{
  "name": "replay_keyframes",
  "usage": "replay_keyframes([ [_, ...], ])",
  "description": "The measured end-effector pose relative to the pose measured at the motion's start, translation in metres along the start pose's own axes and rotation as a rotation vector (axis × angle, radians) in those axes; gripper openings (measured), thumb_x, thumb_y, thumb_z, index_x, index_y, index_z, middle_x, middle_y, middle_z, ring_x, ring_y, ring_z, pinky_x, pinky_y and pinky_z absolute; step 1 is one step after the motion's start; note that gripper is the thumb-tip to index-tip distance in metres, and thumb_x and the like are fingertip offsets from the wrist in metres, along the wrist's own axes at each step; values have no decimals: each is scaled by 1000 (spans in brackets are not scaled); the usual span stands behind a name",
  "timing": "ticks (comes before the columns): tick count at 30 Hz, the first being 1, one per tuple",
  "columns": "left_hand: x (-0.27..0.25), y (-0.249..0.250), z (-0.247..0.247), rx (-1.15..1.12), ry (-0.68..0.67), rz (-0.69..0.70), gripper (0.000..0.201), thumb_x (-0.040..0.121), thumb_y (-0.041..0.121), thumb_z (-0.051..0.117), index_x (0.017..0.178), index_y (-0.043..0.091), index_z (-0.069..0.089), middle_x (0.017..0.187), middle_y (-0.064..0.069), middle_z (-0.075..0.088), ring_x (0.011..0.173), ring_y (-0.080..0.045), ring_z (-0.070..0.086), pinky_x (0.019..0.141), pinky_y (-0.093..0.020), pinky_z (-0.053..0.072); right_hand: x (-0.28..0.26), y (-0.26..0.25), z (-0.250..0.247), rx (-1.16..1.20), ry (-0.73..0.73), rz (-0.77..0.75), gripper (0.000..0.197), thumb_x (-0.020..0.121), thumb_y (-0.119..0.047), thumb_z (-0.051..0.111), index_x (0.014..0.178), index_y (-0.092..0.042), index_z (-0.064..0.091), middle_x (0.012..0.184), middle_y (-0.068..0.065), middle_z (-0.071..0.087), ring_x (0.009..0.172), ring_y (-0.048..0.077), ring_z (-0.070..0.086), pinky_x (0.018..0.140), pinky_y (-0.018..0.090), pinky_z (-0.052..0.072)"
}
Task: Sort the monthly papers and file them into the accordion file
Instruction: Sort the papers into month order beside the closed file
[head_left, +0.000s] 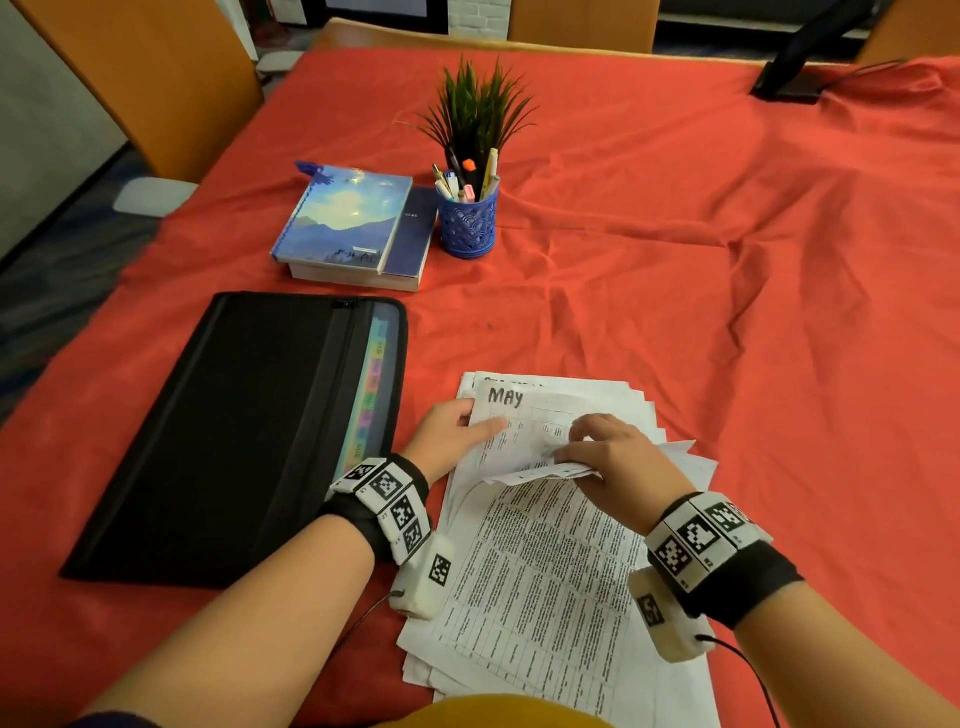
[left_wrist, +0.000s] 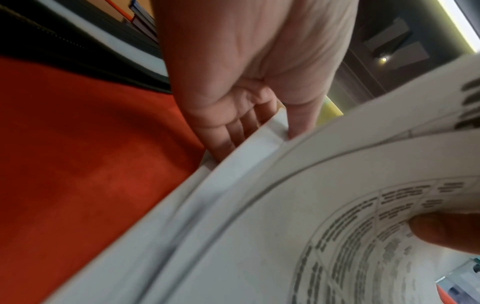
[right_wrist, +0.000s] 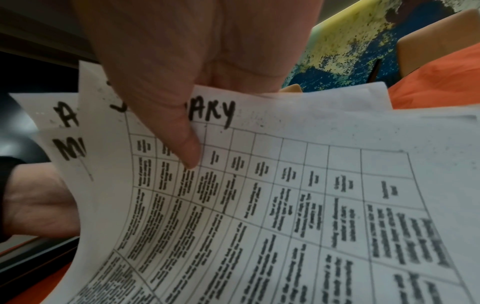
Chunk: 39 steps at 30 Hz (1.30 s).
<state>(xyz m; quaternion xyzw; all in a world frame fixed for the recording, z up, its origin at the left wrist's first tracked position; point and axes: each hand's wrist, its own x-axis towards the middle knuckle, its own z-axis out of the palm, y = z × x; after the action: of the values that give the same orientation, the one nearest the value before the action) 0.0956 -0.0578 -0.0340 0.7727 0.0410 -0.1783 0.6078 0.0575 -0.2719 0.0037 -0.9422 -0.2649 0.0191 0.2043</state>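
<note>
Over the papers (head_left: 545, 571), both hands' curled fingers (head_left: 582, 431) pinch lifted sheets.

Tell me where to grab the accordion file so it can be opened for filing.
Take the accordion file by its right long edge, where the zipper pull and coloured tabs show, coming from the papers' side. It lies flat and closed on the red cloth, so that edge is likely its opening. Both the left hand and right hand are gripping sheets, so free one first.
</note>
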Motion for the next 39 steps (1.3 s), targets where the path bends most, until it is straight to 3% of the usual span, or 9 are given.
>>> replay_keyframes([
  [6,-8,-7,-8,453,-41,154,16,86,19,66,70,20,66,73,12,57,70,-3,53,64,-22,40,-9,1,-1,56,-95,103,22,75,-8,64,89,-22,71,116,7,58,66,27,66,55,30,50],
  [10,-14,-8,-10,419,-147,147,13,84,26,69,93,20,76,86,9,66,91,-10,61,82,-22,46,-8,1,0,52,-108,126,27,75,-4,65,92,-25,71,139,3,46,80,25,68,63,33,54],
  [17,-10,-7,-9,532,-4,108,17,87,24,64,97,14,74,137,-2,43,128,-18,36,99,-19,20,-2,-5,-4,49,-179,134,25,82,-7,59,99,-20,71,132,0,54,101,26,64,80,32,51],
  [21,-7,-9,-7,450,6,127,33,85,21,66,59,7,52,78,0,54,75,-15,50,73,-27,39,-7,-3,-4,72,-157,152,26,80,-6,59,97,-22,71,144,0,40,96,27,65,75,36,53],
  [24,-4,-10,-11,436,-43,54,30,85,19,66,72,-7,61,72,-8,57,66,-20,52,60,-31,40,-8,-1,-2,63,-140,117,25,78,-4,62,93,-21,72,131,4,55,91,26,67,71,37,55],
  [28,-3,-5,-12,433,-45,27,25,89,16,61,70,0,57,68,-6,51,63,-17,45,55,-27,32,-4,0,-4,29,-151,26,20,77,-1,62,88,-15,71,77,2,69,72,25,63,64,32,52],
  [31,0,-1,-21,334,159,28,23,92,15,57,71,8,52,68,-4,51,62,-18,47,58,-28,38,1,2,-8,12,-179,79,20,82,-4,58,92,-14,71,80,3,69,77,25,60,67,30,45],
  [34,-3,5,-36,129,191,26,16,91,9,58,104,2,62,92,-5,67,85,-19,65,76,-29,54,7,3,-10,-4,-220,102,22,86,-7,55,100,-14,70,89,4,70,87,25,59,75,31,44],
  [39,-7,26,-86,112,399,136,20,93,11,55,111,16,61,106,0,64,101,-21,63,89,-40,51,13,3,-9,-8,-168,68,21,75,1,66,88,-14,73,93,10,69,87,33,62,76,38,52],
])
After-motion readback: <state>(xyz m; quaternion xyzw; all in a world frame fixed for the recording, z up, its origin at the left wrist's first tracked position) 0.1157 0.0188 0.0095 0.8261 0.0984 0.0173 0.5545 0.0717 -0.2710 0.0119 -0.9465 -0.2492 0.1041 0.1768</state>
